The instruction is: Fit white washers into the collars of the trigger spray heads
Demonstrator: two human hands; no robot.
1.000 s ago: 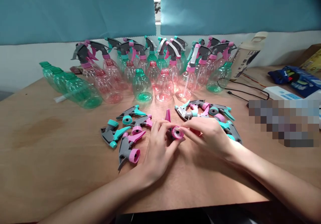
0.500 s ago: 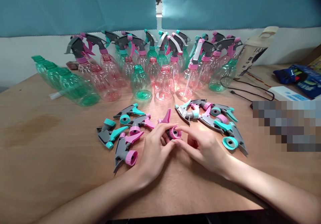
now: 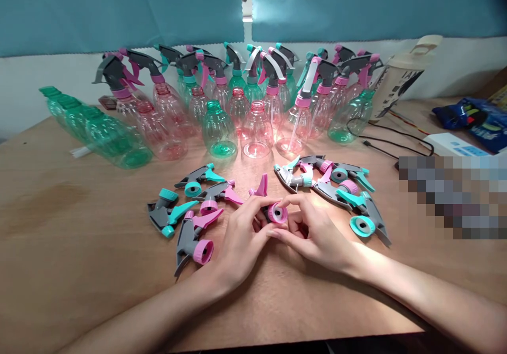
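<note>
My left hand (image 3: 243,238) is closed around a grey and pink trigger spray head (image 3: 278,213). Its pink collar faces me, with a pale ring and a dark hole showing inside, and its pink trigger sticks up beyond my fingers. Most of the grey body is hidden by the left hand. My right hand (image 3: 317,232) pinches at the collar, index fingertip on the upper rim and thumb below it. To the left lie several loose spray heads, among them a pink-collared one (image 3: 194,245) nearest me. More lie on the right, including a turquoise-collared one (image 3: 366,222).
Pink and green spray bottles stand across the back, some topped with spray heads, others open, like a green bottle (image 3: 220,132) and a pink bottle (image 3: 256,132). On the right are a black cable (image 3: 392,153), a cream drink bottle (image 3: 404,79) and a blue packet (image 3: 471,119).
My right index finger has bent more over the collar's rim, and the pale ring inside shows more clearly. The left hand keeps its hold. The view has shifted slightly.
</note>
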